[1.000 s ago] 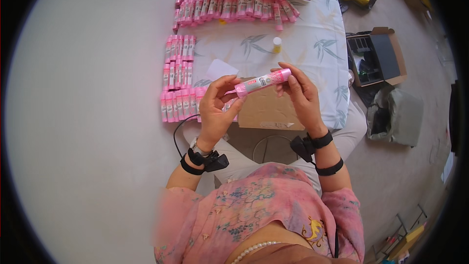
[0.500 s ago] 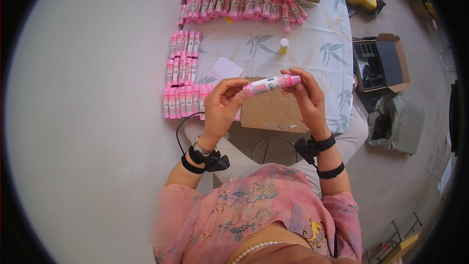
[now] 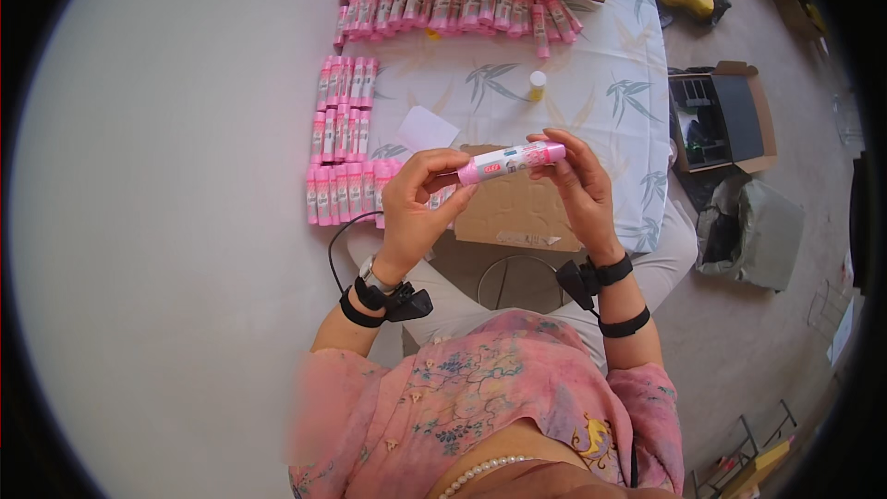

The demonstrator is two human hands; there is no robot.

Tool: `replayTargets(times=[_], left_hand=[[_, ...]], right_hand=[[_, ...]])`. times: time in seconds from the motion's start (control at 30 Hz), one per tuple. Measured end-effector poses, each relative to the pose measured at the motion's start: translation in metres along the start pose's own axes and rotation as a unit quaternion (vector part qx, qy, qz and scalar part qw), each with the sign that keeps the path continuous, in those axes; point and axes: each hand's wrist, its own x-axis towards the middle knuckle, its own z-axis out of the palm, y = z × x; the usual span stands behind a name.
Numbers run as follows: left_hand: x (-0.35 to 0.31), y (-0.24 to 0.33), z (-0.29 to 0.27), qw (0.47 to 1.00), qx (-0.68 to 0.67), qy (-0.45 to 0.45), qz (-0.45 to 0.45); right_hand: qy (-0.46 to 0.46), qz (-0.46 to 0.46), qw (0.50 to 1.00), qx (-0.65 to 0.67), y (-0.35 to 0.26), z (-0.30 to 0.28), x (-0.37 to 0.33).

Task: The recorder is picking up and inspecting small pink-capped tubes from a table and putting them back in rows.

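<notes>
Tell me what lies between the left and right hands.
A pink tube, held near its ends by the left hand and the right hand, as the head view shows.

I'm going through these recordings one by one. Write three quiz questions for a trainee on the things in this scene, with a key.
1. True or false: the left hand and the right hand both hold the same pink tube.
2. What colour is the top of the small container standing on the table? A) black; B) white; C) green.
3. Fill in: seen by the person, the open box lies to the ____ of the table.

Key: 1. True. 2. B. 3. right.
</notes>
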Motion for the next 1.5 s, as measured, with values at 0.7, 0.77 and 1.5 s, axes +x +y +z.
replayTargets(times=[0.7,0.77,1.5], left_hand=[[0.002,0.0,-0.001,1.0,-0.001,-0.002,-0.026],[0.002,0.001,-0.001,0.999,-0.014,-0.001,-0.046],[0.005,0.004,-0.004,0.994,-0.045,-0.01,-0.099]], right_hand=[[0.019,0.038,0.999,-0.01,0.002,-0.003,0.003],[0.031,0.05,0.998,-0.013,0.003,-0.004,0.003],[0.041,0.066,0.997,0.02,0.011,-0.005,0.005]])
